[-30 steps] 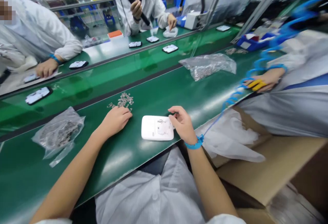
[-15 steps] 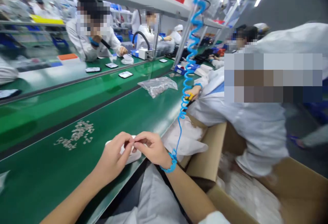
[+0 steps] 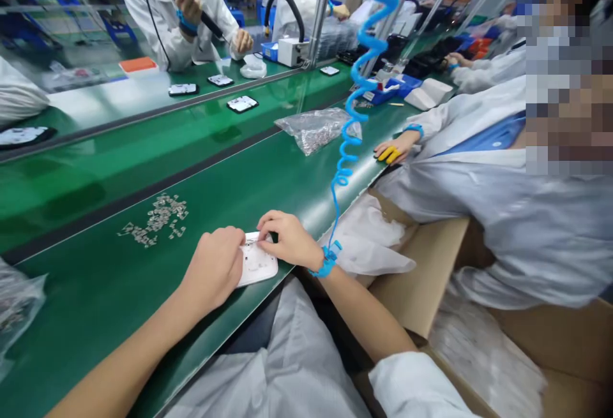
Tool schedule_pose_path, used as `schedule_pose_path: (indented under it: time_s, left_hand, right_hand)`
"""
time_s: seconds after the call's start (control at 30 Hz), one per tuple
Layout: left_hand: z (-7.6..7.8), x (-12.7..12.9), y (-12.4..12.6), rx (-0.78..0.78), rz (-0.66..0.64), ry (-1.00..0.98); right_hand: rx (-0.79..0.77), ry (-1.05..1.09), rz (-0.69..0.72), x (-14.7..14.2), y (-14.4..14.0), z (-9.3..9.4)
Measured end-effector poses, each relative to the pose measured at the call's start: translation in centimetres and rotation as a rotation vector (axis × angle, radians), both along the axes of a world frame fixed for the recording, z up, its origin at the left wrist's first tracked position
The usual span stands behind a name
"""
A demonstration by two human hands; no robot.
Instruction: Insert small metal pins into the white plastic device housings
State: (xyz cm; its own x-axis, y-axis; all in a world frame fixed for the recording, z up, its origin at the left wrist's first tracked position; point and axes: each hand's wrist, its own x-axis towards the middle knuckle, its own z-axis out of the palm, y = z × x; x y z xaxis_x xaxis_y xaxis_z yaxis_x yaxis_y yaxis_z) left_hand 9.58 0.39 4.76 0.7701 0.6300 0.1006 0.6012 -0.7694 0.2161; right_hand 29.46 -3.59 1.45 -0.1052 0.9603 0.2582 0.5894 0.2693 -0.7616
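A white plastic housing (image 3: 258, 267) with small holes and moulded detail lies on the green work surface near its front edge. My left hand (image 3: 218, 268) is closed around the housing's left side, its fingertips mostly hidden behind the knuckles. Over the upper right part of the housing, my right hand (image 3: 288, 239) is closed with bent fingers, thumb and fingertips down at the surface. Whatever sits between those fingertips is too small to make out. A blue wrist strap (image 3: 326, 260) circles my right wrist. To the left lies a loose pile of small metal pieces (image 3: 160, 219).
A coiled blue cord (image 3: 357, 92) hangs to my right wrist strap. Clear bags of small parts (image 3: 318, 129) (image 3: 19, 306) lie ahead and at far left. An open cardboard box (image 3: 426, 277) stands right, beside a co-worker's hand (image 3: 400, 149). Phone-like devices (image 3: 242, 104) lie across the belt.
My hands, fingertips together above the housing before, have parted: the left now rests on its left side, the right on its upper right part. The view has tilted downward.
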Motion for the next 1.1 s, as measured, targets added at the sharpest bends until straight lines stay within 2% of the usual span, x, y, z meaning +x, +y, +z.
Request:
schedule_pose_path:
  time_s: [0.2,0.37,0.47,0.63,0.73,0.83,1.1]
  left_hand:
    - [-0.2,0.4,-0.4,0.062,0.000,0.054]
    - [-0.4,0.6,-0.5,0.103,-0.005,0.048]
    - [-0.5,0.6,-0.7,0.168,-0.030,0.029]
    - [-0.9,0.4,-0.9,0.263,-0.058,-0.017]
    - [-1.1,0.3,-0.9,0.271,-0.075,-0.040]
    - [-1.2,0.2,-0.8,0.295,-0.084,-0.044]
    - [-0.6,0.3,-0.8,0.431,-0.171,0.007]
  right_hand:
    - [-0.061,-0.056,0.003,-0.1,0.1,0.7]
    - [-0.184,-0.153,0.012,0.0,1.9,1.3]
    - [-0.210,-0.124,0.043,0.4,2.2,1.1]
    - [0.041,0.021,-0.032,0.4,-1.0,-0.9]
    - [0.200,-0.004,-0.049,-0.1,-3.1,-2.3]
    - [0.315,-0.010,-0.035,-0.5,-3.8,-3.0]
    - [0.368,-0.060,-0.033,-0.4,-3.3,-3.9]
